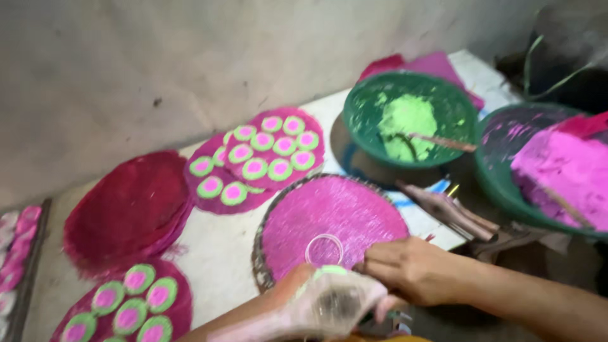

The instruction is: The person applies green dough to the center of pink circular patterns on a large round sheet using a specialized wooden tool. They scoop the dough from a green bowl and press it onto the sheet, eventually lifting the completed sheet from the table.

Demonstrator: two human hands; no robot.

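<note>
We look down at our two hands working at the near edge of the surface, both over the near rim of a round pink mat that lies flat there. Our left hand, dusted with pale green and pink powder, is curled around something small and round that we cannot make out clearly through the blur; our right hand lies just beside it, fingers bent down onto the mat's near edge, and we cannot tell whether it grips anything. A thin clear ring rests on the mat just beyond the fingertips, between the two hands and the mat's centre, about equally close to both. Being round, mat and ring have no long axis to align to. Farther off, toward the far right corner, stand a green bowl of green powder and a bowl of pink powder; finished discs with green-and-pink dots lie toward the wall.
</note>
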